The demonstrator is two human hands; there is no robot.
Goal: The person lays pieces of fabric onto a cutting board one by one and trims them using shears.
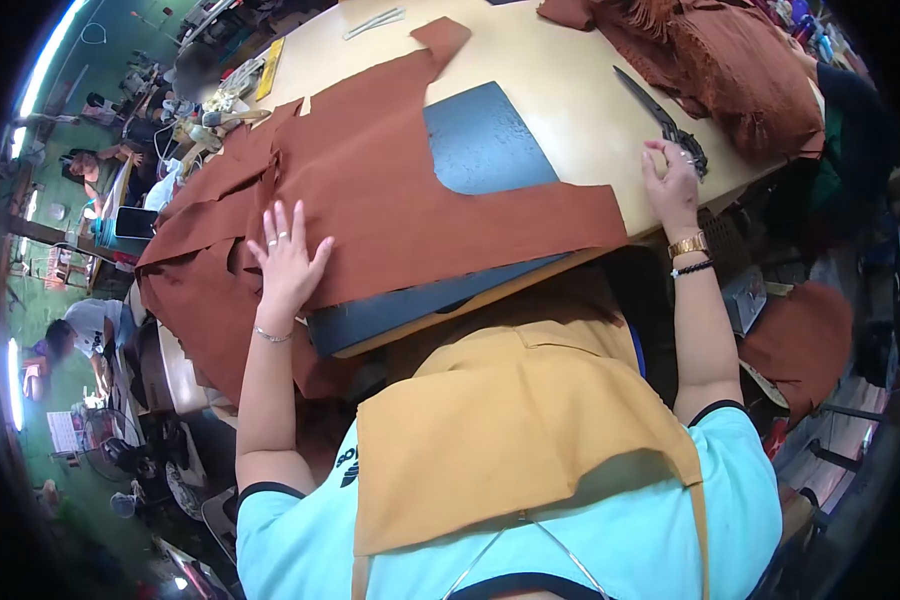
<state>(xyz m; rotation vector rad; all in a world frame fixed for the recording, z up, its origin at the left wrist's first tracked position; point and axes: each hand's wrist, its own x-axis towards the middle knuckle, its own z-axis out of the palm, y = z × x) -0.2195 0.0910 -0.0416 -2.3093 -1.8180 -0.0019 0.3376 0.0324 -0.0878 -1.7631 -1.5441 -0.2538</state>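
A large rust-brown cloth with cut-out edges lies across the table. Partly under it is a dark flat board, visible through the cut-out and along the front edge. My left hand lies flat on the cloth's left part with its fingers spread. On the right, my right hand is curled, fingertips near the thumb, just beside the handles of black scissors. Whether it holds anything small cannot be made out. The scissors lie on the table, blades pointing to the upper left.
More brown fabric is heaped at the upper right, beside a person in dark clothing. A yellow ruler and tools lie at the upper left. Other people are farther left. A brown cloth piece hangs at the right.
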